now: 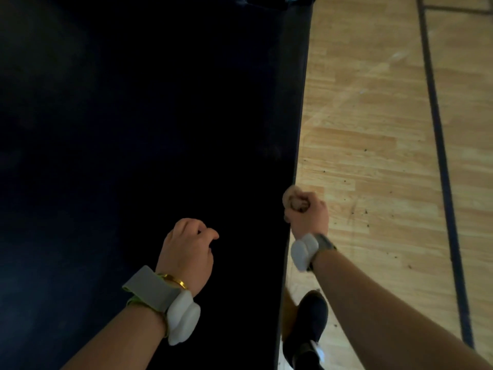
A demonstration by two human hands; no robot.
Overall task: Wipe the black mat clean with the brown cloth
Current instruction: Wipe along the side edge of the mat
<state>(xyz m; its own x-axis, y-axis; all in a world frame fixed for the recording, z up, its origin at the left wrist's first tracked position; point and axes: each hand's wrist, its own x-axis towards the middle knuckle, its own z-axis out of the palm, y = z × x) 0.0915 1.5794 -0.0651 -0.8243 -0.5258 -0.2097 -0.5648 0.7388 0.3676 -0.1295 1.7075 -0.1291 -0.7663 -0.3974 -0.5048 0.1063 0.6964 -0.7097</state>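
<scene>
The brown cloth is bunched up in the right hand, squeezed tight, at the right edge of the black mat. The left hand hangs over the mat, fingers loosely curled, holding nothing.

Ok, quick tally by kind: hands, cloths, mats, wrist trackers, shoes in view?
Hands: 2, left hand and right hand
Cloth: 1
Mat: 1
Wrist trackers: 2
Shoe: 1
Total: 7
</scene>
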